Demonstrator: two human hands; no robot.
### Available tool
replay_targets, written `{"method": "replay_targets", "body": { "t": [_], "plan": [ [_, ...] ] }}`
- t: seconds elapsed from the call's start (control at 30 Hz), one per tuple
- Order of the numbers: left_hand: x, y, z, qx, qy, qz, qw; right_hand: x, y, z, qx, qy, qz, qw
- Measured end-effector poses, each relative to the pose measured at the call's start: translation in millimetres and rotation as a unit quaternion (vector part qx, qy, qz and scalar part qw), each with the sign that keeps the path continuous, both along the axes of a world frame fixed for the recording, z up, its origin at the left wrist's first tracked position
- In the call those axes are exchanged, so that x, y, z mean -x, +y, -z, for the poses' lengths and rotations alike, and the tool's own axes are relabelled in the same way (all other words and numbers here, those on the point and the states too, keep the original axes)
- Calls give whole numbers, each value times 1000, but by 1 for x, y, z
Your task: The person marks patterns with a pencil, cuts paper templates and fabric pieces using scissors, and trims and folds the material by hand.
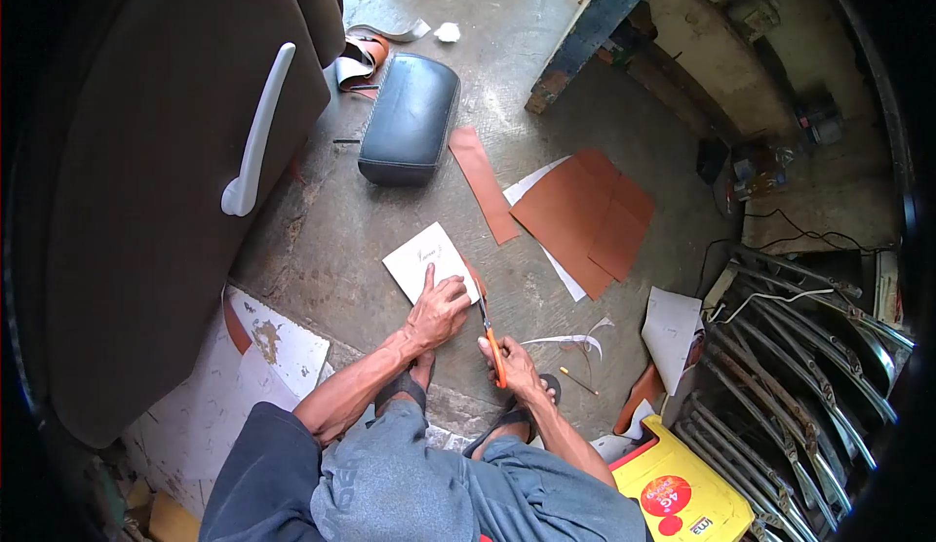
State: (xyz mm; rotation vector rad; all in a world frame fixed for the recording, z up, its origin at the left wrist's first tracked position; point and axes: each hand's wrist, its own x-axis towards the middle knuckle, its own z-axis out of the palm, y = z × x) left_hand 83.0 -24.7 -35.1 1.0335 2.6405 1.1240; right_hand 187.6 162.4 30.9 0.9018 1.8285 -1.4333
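My left hand lies on a white square piece with small dark writing, its index finger stretched out over the surface. Orange-handled scissors are in my right hand, with the blades at the right edge of the white piece. A thin brown strip shows along that edge. Beyond lie a long brown strip and larger brown sheets with white backing. A dark padded block with stitched edges rests on the floor farther off.
White scrap strips and a pencil lie right of my right hand. Stacked metal frames and a yellow box stand at the right. A dark seat with a white lever fills the left.
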Motion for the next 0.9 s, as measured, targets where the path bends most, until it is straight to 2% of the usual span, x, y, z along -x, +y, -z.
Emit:
{"method": "replay_targets", "body": {
  "t": [0.37, 0.5, 0.57, 0.73, 0.9],
  "plan": [
    [1, -14, 11, -50, -4, 47, 998, -9, 1, 18, -35, 4, -34, 999],
    [1, -15, 13, -59, -6, 50, 997, -5, 0, 7, -32, 17, -38, 999],
    [0, -16, 14, -62, -6, 50, 997, -4, -1, 1, 19, 15, 0, 1000],
    [3, -20, 11, -81, -52, 58, 994, -4, -4, 0, 5, 10, 4, 1000],
    [5, -24, 7, -96, -51, 85, 990, 8, -8, 0, -12, 23, -16, 1000]
  ]
}}
